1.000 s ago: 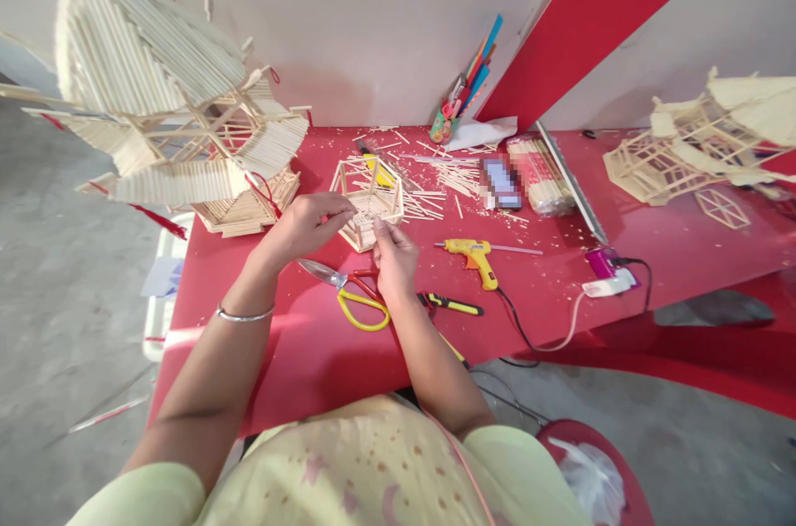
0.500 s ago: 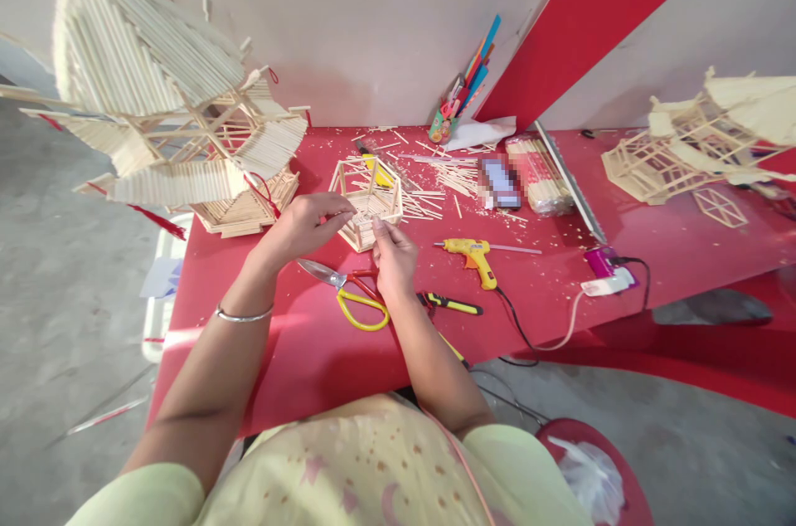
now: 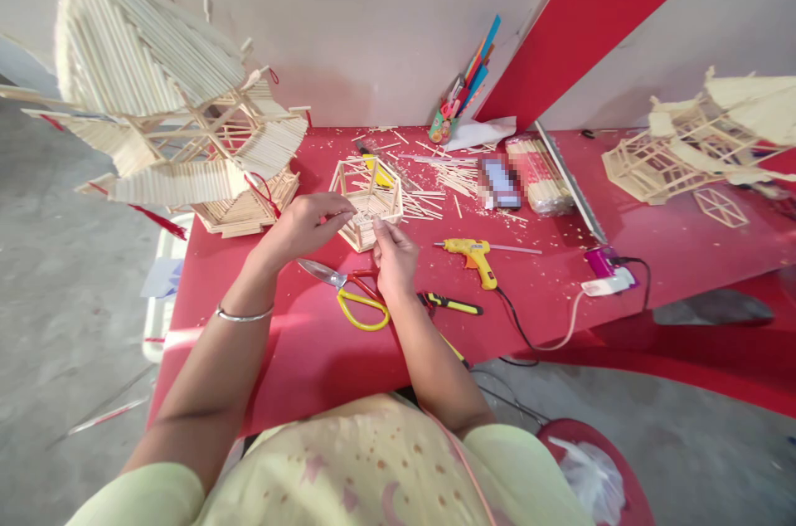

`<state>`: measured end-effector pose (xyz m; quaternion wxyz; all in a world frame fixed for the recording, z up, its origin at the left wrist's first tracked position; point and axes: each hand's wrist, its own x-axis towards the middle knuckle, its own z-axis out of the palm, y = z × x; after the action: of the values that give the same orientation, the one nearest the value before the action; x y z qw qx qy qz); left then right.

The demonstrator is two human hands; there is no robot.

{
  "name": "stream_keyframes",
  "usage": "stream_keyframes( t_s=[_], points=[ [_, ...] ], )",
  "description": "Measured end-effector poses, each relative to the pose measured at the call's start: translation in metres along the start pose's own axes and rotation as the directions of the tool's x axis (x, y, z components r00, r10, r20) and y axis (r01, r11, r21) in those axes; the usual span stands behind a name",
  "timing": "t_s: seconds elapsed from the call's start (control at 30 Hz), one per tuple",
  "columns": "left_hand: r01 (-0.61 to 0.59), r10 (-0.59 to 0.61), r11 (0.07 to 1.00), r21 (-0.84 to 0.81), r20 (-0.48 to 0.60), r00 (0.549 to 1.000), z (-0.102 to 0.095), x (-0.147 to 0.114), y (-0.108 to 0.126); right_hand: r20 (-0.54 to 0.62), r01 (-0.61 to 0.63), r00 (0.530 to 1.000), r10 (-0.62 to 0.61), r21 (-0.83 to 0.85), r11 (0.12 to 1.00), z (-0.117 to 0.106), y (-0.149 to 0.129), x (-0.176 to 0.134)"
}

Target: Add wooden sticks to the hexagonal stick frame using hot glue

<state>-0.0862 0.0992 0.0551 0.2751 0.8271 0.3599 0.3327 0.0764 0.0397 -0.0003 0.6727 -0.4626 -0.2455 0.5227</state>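
Note:
A small six-sided frame of thin wooden sticks (image 3: pixel 356 241) stands on the red table, with low slatted sides. At its left front my left hand (image 3: pixel 314 223) has thumb and forefinger pinched together; whatever lies between the tips is too small to make out. My right hand (image 3: pixel 396 262) is closed at the frame's front right corner, thumb pressed against the bent fingers, and what it pinches is hidden. Scissors with red and yellow handles (image 3: pixel 357 302) lie open just below the hands. To the right rests a yellow glue gun (image 3: pixel 471 252) with a glue stick in its back.
A large stick-built pavilion model (image 3: pixel 186 136) rises at the left, and another stick model (image 3: pixel 677 144) stands far right. Loose sticks (image 3: pixel 457 179), a pen cup (image 3: pixel 443 126), a pack of sticks (image 3: pixel 540 177), a yellow-black cutter (image 3: pixel 453 304) and a power strip (image 3: pixel 606 284) lie around.

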Motion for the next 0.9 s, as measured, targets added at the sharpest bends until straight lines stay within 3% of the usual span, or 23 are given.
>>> stream_keyframes(
  t_s=[0.23,0.9],
  points=[
    [-0.005,0.005,1.0,0.002,-0.004,1.0,0.0004,0.0001,-0.0003,-0.02,-0.007,1.0,0.006,-0.071,0.997,-0.0005,0.0011,0.0014],
    [-0.001,0.001,1.0,0.022,-0.011,1.0,0.0004,0.0003,0.0013,-0.018,0.011,1.0,-0.012,-0.067,0.998,-0.0017,0.0045,0.0025]
  ],
)
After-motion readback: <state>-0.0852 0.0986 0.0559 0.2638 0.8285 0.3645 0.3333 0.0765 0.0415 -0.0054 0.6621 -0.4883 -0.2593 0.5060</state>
